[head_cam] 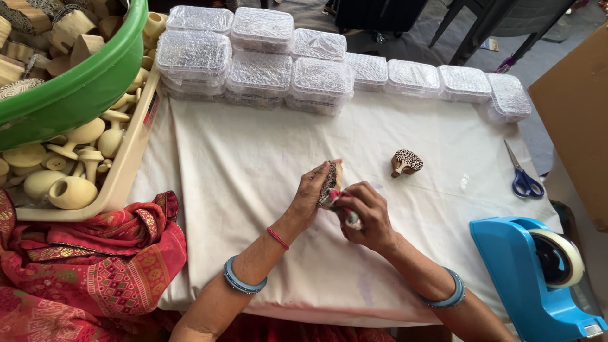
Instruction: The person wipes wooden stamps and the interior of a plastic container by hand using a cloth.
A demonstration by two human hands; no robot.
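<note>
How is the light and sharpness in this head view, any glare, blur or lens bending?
Head view: soft, even daylight with faint shadows under the hands; bright glare on the clear plastic lidded boxes; the carved wooden block in the left hand stays sharp, as does the right hand; the white cloth-covered table edges bow slightly, a wide-lens effect.

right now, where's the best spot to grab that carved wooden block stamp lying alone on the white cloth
Probably by the small wooden handle of the carved wooden block stamp, coming from above on its left side. The stamp lies tipped, its dark patterned face turned up and right and the knob sticking out low on the left, clear of the white cloth. That narrow knob suits a fingertip pinch better than the broad carved face.
</note>
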